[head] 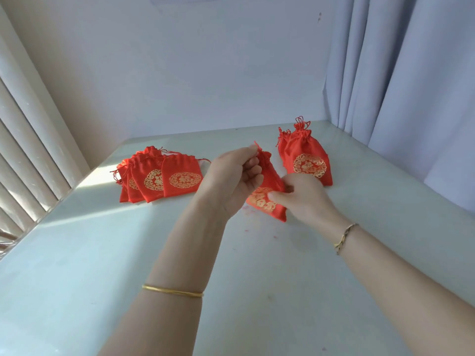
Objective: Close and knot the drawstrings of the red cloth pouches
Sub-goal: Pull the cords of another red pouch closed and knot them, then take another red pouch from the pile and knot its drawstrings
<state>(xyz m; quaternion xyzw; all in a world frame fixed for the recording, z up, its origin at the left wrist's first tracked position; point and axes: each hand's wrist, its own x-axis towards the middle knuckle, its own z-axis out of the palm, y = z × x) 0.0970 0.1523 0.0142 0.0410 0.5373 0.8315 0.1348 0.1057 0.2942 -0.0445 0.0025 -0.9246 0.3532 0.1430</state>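
One pouch (pixel 272 176) held: left grip (pixel 231 178) pinches drawstring (pixel 257 144), right grip (pixel 305 196) pinches body; left pile (pixel 164 176) perhaps four, right pile (pixel 305 155) two.

Red gold-printed pouch (pixel 270 194) tilted mid-scene, neck cinched. Flat pile (pixel 164 179) fanned out left, two knotted pouches (pixel 307 158) far right.

The left hand (pixel 231 181) covers one side of the pouch (pixel 270 176), and the cord (pixel 257 145) vanishes between its fingertips, so I cannot tell if a knot is there. Most of the right hand's (pixel 305 199) fingers are out of my sight. In the pile (pixel 154 176) the rear pouches are mostly overlapped. The bottom edge cuts off both forearms.
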